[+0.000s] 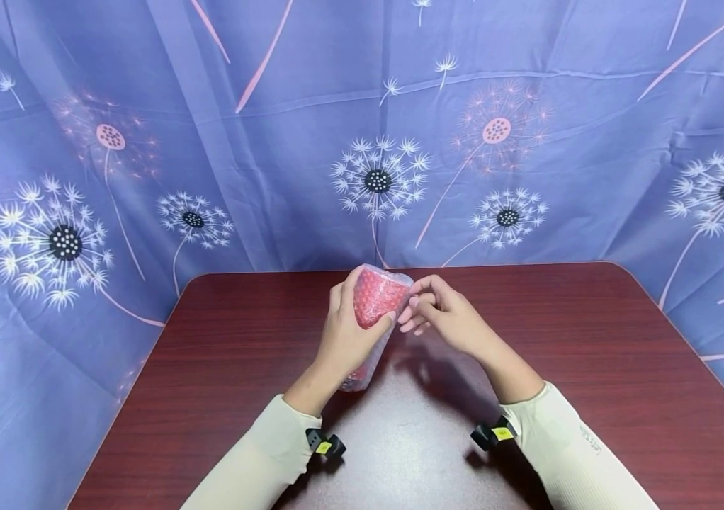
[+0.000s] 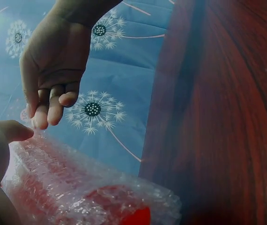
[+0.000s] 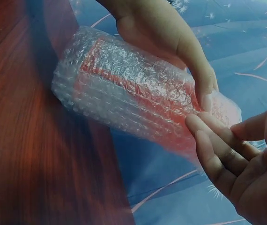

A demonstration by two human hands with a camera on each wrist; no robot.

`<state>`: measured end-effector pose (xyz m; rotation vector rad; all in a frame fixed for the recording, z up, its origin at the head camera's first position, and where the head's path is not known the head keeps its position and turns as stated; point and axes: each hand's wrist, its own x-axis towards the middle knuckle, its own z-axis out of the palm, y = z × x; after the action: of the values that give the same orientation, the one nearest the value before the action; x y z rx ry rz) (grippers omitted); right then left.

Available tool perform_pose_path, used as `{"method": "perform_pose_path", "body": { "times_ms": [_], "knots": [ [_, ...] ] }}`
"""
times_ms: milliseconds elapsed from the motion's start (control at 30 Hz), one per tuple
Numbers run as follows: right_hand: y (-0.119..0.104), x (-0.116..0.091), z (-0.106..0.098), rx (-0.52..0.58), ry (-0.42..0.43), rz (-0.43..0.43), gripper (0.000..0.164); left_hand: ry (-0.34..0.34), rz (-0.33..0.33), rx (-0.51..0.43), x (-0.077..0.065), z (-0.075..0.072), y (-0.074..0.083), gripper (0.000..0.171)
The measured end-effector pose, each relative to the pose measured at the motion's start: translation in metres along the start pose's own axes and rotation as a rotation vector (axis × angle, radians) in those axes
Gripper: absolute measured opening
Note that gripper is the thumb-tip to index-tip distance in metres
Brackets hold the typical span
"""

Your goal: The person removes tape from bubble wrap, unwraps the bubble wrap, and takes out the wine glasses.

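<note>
A red object wrapped in clear bubble wrap [image 1: 377,294] stands tilted above the table, its kind hidden by the wrapping. My left hand [image 1: 346,333] grips the bundle from its left side, with the thumb across the near face. My right hand [image 1: 448,315] is at the bundle's upper right edge, fingers loosely bent. In the right wrist view, the fingertips of that hand [image 3: 232,161] touch the bubble wrap [image 3: 124,79] close to the left thumb. The left wrist view shows a bright red patch through the end of the bundle [image 2: 77,187].
Under the hands is a dark reddish wood-grain table [image 1: 228,368] with rounded back corners. A blue cloth with dandelion prints [image 1: 292,163] hangs behind and beside it. Both wrists carry small black cameras with yellow labels.
</note>
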<state>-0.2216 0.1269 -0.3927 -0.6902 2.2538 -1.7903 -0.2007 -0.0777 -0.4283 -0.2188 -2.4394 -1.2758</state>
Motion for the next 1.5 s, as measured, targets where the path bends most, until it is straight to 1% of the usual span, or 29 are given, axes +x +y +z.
{"method": "perform_pose_path", "body": {
  "times_ms": [133,267,400,500,700,800,900,967,1133,1233,1500],
  "knots": [
    [-0.0007,-0.0001,0.0001,0.025,0.01,0.021,0.021,0.026,0.01,0.001,-0.0001,-0.0003,0.0004,0.093],
    [-0.0009,0.0001,-0.0013,0.018,0.018,0.049,0.02,0.041,0.017,-0.004,-0.0002,-0.0005,0.0009,0.093],
    [-0.0008,-0.0001,-0.0032,-0.028,0.048,0.035,0.015,0.048,0.011,-0.001,-0.0002,-0.0003,0.0014,0.094],
    [-0.0014,-0.0007,-0.0039,-0.031,0.062,0.023,0.011,0.048,-0.004,0.007,-0.0002,-0.0002,0.0021,0.095],
    [-0.0032,-0.0007,-0.0041,0.077,0.029,0.032,0.011,0.043,-0.014,0.042,-0.0002,-0.0001,0.0027,0.099],
    [-0.0031,-0.0008,-0.0042,0.122,0.019,0.011,0.01,0.044,-0.007,0.055,0.0005,0.0001,0.0014,0.099],
    [-0.0023,-0.0007,-0.0038,0.139,0.012,-0.025,0.01,0.045,-0.007,0.053,0.0011,0.0001,-0.0002,0.099],
    [-0.0013,0.0,-0.0034,0.138,0.015,-0.033,0.01,0.047,-0.01,0.05,0.0015,0.0002,-0.001,0.099],
    [0.0002,0.0018,-0.0021,0.089,0.062,-0.002,0.019,0.035,-0.019,0.029,0.0008,-0.0002,0.0001,0.099],
    [0.0009,0.002,-0.0014,0.074,0.077,0.0,0.021,0.021,-0.03,0.025,0.0002,0.0003,0.0009,0.1],
    [0.0013,0.0015,-0.0007,0.077,0.028,-0.025,0.021,-0.02,-0.046,0.015,-0.0007,0.0014,0.002,0.102]
  ]
}}
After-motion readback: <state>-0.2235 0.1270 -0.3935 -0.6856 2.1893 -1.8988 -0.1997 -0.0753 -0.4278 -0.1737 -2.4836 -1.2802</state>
